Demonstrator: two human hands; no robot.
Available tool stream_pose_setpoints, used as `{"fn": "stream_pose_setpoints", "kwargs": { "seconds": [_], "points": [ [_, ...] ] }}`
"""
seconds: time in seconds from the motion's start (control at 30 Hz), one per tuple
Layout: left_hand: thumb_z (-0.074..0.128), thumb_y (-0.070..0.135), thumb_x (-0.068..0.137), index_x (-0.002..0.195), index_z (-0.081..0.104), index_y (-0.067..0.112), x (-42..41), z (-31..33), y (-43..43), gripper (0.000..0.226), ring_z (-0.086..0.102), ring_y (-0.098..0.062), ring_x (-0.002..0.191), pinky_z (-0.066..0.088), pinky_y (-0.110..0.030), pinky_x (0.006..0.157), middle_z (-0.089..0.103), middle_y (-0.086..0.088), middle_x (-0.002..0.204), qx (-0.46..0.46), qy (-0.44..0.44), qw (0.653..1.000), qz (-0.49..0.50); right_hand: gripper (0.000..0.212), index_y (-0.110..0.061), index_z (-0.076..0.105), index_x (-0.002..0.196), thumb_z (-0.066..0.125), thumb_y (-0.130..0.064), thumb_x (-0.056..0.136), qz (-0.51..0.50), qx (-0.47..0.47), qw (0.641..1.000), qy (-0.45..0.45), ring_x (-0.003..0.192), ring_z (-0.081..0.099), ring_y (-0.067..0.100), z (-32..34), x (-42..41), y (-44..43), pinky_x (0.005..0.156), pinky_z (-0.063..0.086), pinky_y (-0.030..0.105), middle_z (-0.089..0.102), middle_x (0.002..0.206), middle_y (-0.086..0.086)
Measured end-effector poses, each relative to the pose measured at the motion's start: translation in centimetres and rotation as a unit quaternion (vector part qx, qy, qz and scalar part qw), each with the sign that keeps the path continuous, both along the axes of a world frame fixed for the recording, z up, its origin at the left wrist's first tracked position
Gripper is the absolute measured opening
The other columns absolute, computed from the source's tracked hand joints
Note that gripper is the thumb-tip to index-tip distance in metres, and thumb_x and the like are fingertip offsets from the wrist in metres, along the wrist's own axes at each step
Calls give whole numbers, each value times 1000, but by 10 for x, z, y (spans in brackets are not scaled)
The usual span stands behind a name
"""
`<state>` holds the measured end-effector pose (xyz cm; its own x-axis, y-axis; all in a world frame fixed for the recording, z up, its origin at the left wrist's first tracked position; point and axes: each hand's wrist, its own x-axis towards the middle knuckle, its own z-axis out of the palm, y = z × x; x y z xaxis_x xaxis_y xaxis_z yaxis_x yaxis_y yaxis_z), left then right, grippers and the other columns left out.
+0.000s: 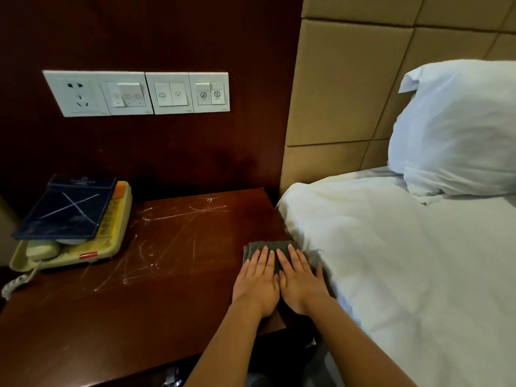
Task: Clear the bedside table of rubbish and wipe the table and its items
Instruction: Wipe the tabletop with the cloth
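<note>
A person's left hand (258,280) and right hand (300,280) are pressing flat, fingers extended and grasping nothing, on a folded grey-green cloth (269,248) lying at the dark wooden bedside table's (167,275) bed-side edge.

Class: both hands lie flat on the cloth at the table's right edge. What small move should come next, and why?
Probably slide the cloth leftward under both hands: white streaks still cover the table between it and the phone.
</note>
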<state>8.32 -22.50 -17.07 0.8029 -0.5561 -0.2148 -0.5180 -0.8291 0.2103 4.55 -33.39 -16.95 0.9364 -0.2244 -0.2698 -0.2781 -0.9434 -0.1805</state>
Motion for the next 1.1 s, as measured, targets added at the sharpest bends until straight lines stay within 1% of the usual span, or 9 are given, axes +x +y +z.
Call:
{"fn": "stream_pose_setpoints", "kwargs": {
  "seconds": [0.1,0.27,0.4,0.57,0.63,0.73,0.83,0.97,1.1],
  "points": [
    [8,34,102,150,-11,17,39,3,-7,54,-16,-13,145,-9,-31,116,-19,1,157,-7,-4,1000,5,55,-29,-8,152,14,-38,103,4,8,1000,-14,146,-14,14,0,41,-7,118,-3,50,-18,159,-3],
    [9,35,102,151,-8,17,134,5,-19,54,-13,-13,146,-6,-31,118,-15,1,158,-11,-2,1000,20,53,-27,-4,152,15,-36,103,5,38,998,-44,146,-12,16,-2,138,-18,119,3,44,-15,159,-2],
    [11,35,102,152,-5,16,206,-1,-31,55,-10,-13,146,-4,-32,119,-12,1,159,-14,-15,999,28,53,-26,-1,152,16,-35,103,11,40,998,-53,147,-11,17,-7,211,-29,119,3,46,-12,160,-1],
    [15,33,102,152,2,14,254,-4,-37,54,-1,-17,147,-1,-33,120,-1,-3,160,-16,-25,999,27,52,-24,7,152,17,-35,103,10,33,997,-75,147,-6,17,-11,254,-37,118,1,49,-3,161,0],
    [14,32,102,152,2,14,255,-4,-37,54,-1,-18,147,-2,-33,119,0,-3,160,-17,-29,999,28,51,-24,7,152,16,-34,103,7,28,996,-79,147,-7,16,-11,256,-37,117,0,49,-2,161,-1],
    [12,32,103,151,-2,13,242,-3,-30,54,-6,-17,147,-3,-33,119,-7,-4,160,-18,-28,999,31,52,-25,1,152,14,-35,103,11,18,998,-65,146,-13,15,-9,246,-31,116,-4,49,-10,160,-1],
    [11,33,102,151,-5,13,220,-2,-17,55,-10,-16,146,-4,-33,119,-12,-3,159,-10,-18,999,36,53,-25,-3,152,13,-36,103,19,2,999,-49,146,-14,14,-9,225,-18,117,-6,51,-14,160,-1],
    [11,33,102,151,-9,15,164,1,11,55,-13,-16,146,-6,-34,119,-15,-2,158,5,-4,999,43,54,-26,-6,152,11,-38,102,33,-21,999,-30,146,-16,14,-5,170,11,114,-13,56,-17,159,-2],
    [9,34,102,150,-11,15,100,1,42,55,-15,-16,145,-6,-34,119,-18,-3,158,14,3,999,46,55,-27,-9,151,11,-40,102,40,-32,998,-20,145,-18,14,-4,108,41,109,-18,59,-19,159,-1]
  ]
}}
